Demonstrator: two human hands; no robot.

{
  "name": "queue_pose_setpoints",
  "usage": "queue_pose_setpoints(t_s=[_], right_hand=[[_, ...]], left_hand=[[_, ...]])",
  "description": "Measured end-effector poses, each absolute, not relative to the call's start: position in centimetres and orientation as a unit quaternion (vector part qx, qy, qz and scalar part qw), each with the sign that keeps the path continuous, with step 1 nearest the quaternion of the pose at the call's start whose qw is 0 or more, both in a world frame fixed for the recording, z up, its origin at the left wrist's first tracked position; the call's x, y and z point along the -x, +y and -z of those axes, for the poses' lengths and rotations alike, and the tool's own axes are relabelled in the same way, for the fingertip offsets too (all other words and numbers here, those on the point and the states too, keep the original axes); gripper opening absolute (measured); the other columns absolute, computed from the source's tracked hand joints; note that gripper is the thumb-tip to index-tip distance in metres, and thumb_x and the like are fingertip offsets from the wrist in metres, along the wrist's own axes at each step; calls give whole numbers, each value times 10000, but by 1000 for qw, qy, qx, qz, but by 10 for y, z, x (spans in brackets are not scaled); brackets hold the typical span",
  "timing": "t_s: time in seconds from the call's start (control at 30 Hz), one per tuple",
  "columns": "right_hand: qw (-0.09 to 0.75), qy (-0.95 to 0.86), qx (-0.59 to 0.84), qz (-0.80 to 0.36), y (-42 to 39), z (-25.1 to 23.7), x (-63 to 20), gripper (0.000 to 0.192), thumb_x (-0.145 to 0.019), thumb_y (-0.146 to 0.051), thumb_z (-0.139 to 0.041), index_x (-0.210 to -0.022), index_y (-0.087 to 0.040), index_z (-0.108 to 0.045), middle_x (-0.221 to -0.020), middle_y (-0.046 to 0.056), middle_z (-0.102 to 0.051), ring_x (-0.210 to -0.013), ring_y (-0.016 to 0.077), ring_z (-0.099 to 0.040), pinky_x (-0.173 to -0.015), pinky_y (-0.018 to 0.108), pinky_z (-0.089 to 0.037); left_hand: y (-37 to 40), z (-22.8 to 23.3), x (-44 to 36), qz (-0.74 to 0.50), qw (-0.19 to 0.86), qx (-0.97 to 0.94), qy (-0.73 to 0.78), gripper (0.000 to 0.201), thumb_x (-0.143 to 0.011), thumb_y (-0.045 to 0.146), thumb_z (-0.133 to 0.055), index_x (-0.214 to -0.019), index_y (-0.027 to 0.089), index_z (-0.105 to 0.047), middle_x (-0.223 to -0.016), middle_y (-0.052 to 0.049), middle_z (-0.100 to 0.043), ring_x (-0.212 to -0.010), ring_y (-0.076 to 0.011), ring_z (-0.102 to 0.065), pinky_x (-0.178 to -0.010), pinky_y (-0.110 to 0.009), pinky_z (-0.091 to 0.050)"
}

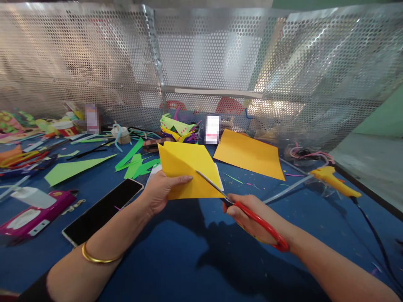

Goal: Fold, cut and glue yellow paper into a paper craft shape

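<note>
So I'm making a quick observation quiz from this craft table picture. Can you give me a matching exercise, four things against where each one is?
Things:
1. red-handled scissors
2. folded yellow paper
3. phone
4. yellow glue gun

Places:
A. lying on the blue table, left of the left forearm
B. in the right hand, blades at the paper
C. lying at the table's right edge
D. pinched in the left hand

Pairs: 1-B, 2-D, 3-A, 4-C
</note>
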State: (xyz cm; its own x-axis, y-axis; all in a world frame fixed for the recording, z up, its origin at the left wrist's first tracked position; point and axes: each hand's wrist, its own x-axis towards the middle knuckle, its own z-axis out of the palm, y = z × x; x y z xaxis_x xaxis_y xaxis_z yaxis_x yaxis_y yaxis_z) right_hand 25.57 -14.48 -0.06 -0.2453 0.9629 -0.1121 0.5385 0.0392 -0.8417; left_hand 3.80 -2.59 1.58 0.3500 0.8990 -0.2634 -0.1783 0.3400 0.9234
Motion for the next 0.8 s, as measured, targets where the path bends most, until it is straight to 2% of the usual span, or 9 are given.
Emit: queue_pose_setpoints(t_s=[0.3, 0.5, 0.8], right_hand=[[253, -676, 565, -400, -146, -3, -254, 544, -883, -704, -414, -840, -179, -544, -638, -28, -425, -526, 86, -340, -452, 226, -244], [281, -674, 525, -438, -149, -2, -257, 554, -865, -691, -457, -1035, -176, -572, -649, -21, -461, -523, 97, -405, -445, 215, -299], [263, -648, 515, -495, -150, -7, -262, 611, -849, -735, -429, -1054, -174, -555, -651, -33, -462, -505, 90, -436, -451, 209, -390]], left_hand=[[-25, -16, -39, -392, 710, -406, 421, 404, -595, 137, -861, -979, 150, -735, -1039, -103, -757, -878, -248, -725, -764, -329, -608], [-25, -16, -37, -387, 710, -414, 417, 398, -582, 155, -870, -959, 159, -739, -1052, -102, -754, -896, -263, -724, -749, -330, -610], [-27, -16, -37, -377, 704, -439, 411, 456, -549, 193, -881, -979, 141, -738, -1060, -132, -747, -913, -295, -716, -774, -362, -594]])
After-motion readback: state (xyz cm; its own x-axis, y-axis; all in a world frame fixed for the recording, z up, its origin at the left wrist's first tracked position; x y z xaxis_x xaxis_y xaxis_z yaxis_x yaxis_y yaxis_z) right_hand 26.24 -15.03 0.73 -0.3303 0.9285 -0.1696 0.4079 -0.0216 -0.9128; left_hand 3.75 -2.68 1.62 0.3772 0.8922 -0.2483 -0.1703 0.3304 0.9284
